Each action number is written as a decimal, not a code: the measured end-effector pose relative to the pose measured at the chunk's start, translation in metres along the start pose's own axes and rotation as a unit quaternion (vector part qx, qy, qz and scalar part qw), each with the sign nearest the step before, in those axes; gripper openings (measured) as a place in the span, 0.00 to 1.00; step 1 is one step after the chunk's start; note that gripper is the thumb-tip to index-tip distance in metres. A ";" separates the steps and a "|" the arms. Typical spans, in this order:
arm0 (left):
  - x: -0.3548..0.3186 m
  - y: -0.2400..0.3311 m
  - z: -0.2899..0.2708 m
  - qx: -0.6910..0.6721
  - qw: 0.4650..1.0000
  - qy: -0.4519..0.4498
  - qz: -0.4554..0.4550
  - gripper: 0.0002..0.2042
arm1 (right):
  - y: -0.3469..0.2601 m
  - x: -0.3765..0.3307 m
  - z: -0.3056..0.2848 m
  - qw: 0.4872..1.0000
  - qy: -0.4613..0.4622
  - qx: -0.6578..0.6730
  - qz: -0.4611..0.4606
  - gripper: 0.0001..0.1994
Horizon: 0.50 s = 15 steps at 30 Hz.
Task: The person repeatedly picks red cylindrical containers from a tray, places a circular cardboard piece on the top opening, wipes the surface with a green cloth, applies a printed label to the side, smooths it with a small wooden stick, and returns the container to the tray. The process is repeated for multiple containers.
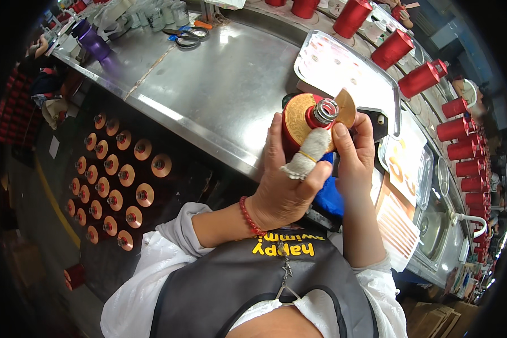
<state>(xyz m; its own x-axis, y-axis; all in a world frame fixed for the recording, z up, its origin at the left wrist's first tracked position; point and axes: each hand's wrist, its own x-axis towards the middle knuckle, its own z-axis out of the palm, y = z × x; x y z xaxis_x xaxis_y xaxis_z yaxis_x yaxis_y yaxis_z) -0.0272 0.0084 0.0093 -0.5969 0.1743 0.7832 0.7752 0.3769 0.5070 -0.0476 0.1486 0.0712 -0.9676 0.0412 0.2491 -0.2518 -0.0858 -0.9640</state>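
Observation:
In front of me is a red bottle [294,147] with a clear, threaded glass neck [326,111], tilted so its top faces me. My left hand [284,188] grips its side. One digit of that hand, wrapped in a white cloth cover [315,149] held by a yellow band, presses on the gold ring-shaped label [299,117] around the bottle's shoulder. My right hand [356,147] pinches a raised gold label end [346,107] between thumb and fingers, at the bottle's right side. The bottle's lower part is hidden behind my hands.
A metal worktable [219,73] holds black scissors [190,38], a purple bottle [91,40] and a white tray [343,62]. Several gold-topped bottles [127,174] stand low at left. Red bottles [391,49] line the conveyor, near printed sheets [399,231] and a sink [434,236].

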 end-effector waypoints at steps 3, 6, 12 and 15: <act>0.021 0.007 -0.014 -0.036 0.999 0.023 0.003 0.15 | -0.006 -0.006 0.008 0.998 0.045 -0.034 0.008 0.11; 0.021 -0.023 -0.022 -0.169 0.985 0.030 0.030 0.17 | -0.005 -0.013 0.005 0.994 0.037 -0.106 -0.001 0.14; 0.022 -0.005 -0.005 -0.267 0.950 0.074 -0.144 0.24 | -0.020 -0.004 0.006 0.997 -0.008 -0.067 0.028 0.15; 0.023 -0.004 -0.007 -0.232 0.961 0.059 -0.139 0.25 | -0.013 0.000 0.001 0.997 -0.020 -0.064 0.025 0.12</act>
<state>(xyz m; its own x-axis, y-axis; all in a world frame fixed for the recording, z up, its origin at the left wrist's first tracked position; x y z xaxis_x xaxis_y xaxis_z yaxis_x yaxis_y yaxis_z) -0.0428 0.0049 0.0281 -0.7877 0.0104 0.6160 0.6146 -0.0570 0.7868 -0.0447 0.1491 0.0843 -0.9795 0.0009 0.2013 -0.2011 0.0408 -0.9787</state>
